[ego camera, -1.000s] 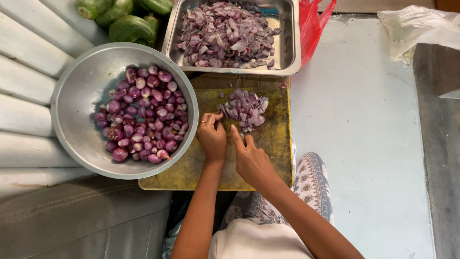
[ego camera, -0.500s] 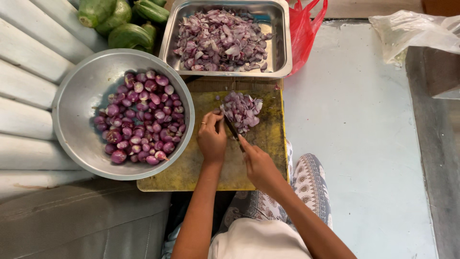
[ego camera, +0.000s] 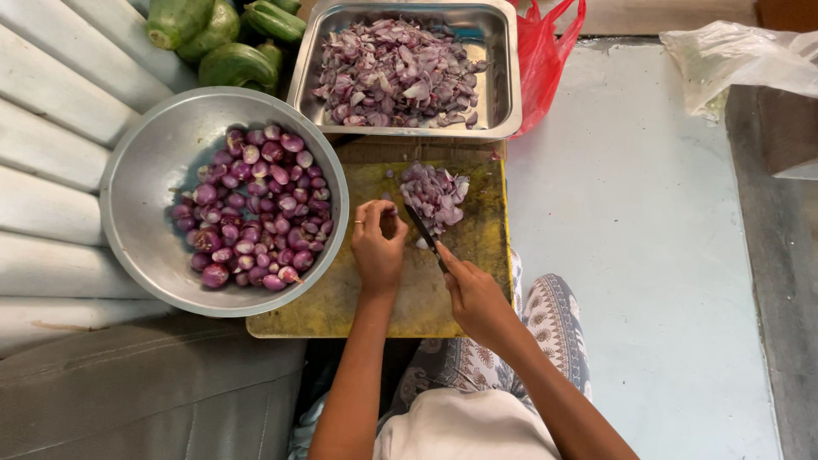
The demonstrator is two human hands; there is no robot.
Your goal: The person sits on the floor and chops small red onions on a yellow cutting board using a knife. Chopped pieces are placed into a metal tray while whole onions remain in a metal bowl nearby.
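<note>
While a clear plastic bag (ego camera: 743, 60) lies at two o'clock and a red bag (ego camera: 550, 60) at one, the round metal bowl (ego camera: 145, 196) at nine holds whole peeled shallots (ego camera: 251, 213), and the steel tray (ego camera: 503, 77) at twelve holds sliced ones. On the yellowed cutting board (ego camera: 358, 298), the left hand (ego camera: 377, 243) pinches a shallot (ego camera: 390, 223). The right hand (ego camera: 473, 294) grips a knife (ego camera: 423, 234) beside a cut pile (ego camera: 434, 192).

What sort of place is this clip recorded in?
Probably a home or small food-prep spot, worked at floor level. A cutting board lies on the floor with sliced shallots; beside it a metal bowl of peeled shallots, a steel tray, green vegetables.
</note>
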